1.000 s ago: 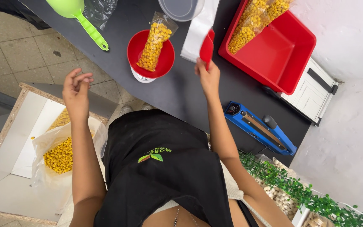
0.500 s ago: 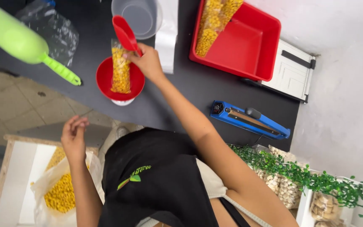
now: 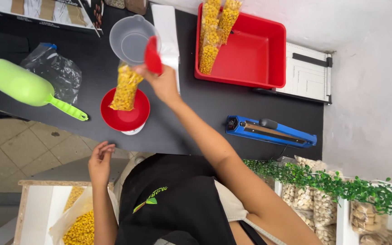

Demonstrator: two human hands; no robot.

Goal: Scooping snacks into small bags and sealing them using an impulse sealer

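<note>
Right hand [image 3: 162,84], upper middle of frame, pinches a red scoop [image 3: 153,55] and the corn bag [image 3: 125,87] top over the red bowl [image 3: 125,119]. Best to keep that bag upright so nothing spills. Left hand [image 3: 100,161] hangs lower left, fingers loosely curled, empty.

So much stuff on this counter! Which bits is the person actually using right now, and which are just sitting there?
In use:
- right hand holding a small red scoop
- clear bag of corn kernels
- red bowl under the bag
- left hand, empty, above the open sack of corn

Lying about:
- green scoop
- clear jug
- red tray with filled bags
- blue heat sealer
- crumpled plastic bag
</note>
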